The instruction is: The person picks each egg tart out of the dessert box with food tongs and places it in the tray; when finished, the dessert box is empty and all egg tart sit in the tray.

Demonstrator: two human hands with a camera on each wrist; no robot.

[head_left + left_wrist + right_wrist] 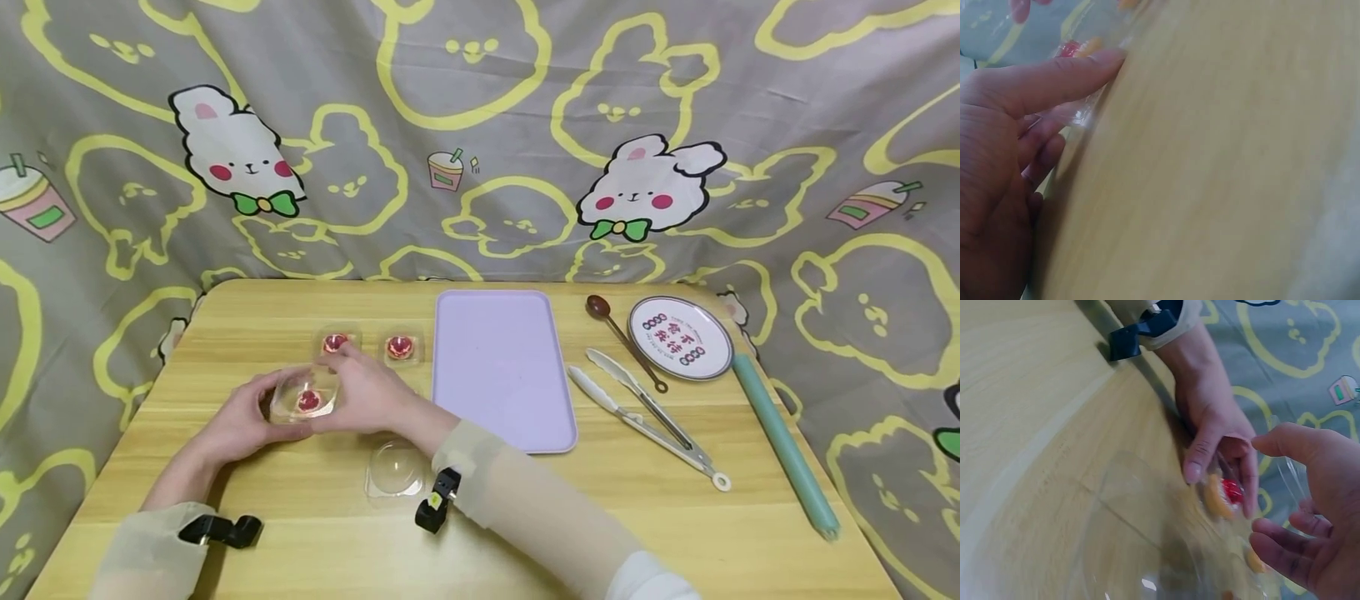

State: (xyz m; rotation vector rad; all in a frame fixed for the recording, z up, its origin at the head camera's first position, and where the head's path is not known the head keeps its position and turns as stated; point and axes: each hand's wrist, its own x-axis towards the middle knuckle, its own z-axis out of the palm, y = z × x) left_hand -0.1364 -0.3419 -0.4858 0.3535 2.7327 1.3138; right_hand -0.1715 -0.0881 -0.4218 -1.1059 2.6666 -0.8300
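A small tart with a red topping [308,402] sits in a clear plastic box [283,410] above the left part of the table. My left hand [243,421] grips the box from its left side, with the thumb along its near edge in the left wrist view. From the other side my right hand [367,392] reaches over the box. Its fingers are curved about a clear plastic lid [1293,478] in the right wrist view. Behind the hands stand two more boxed tarts, a left one [335,342] partly covered by my fingers and a right one [400,347].
Another clear plastic piece [395,469] lies near my right wrist. A lilac tray [498,367] is at the table's middle. Farther right are tongs [652,421], a brown spoon [626,342], a white plate [678,333] and a green roll [783,446]. A patterned curtain hangs behind.
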